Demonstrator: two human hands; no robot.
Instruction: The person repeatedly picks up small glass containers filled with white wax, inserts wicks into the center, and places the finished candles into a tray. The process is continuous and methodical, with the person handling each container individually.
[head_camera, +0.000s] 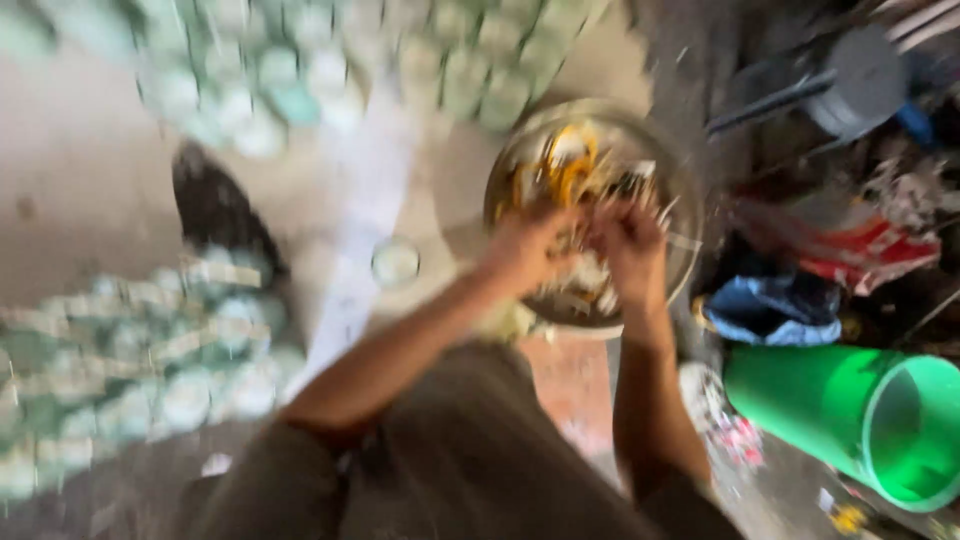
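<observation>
The picture is badly blurred. A round metal basin (520, 160) stands on the floor in front of me, filled with a tangle of yellow and white pieces (570, 165). My left hand (525, 245) and my right hand (630, 240) are both down inside the basin, close together near its front edge. Their fingers are among the pieces. Whether either hand grips anything cannot be made out.
Pale green round lids or containers lie in groups at the top (300, 70) and at the left (130, 350). One small round lid (395, 262) sits alone. A green bucket (860, 410) lies on its side at the right, beside blue cloth (775, 310) and red clutter (860, 250).
</observation>
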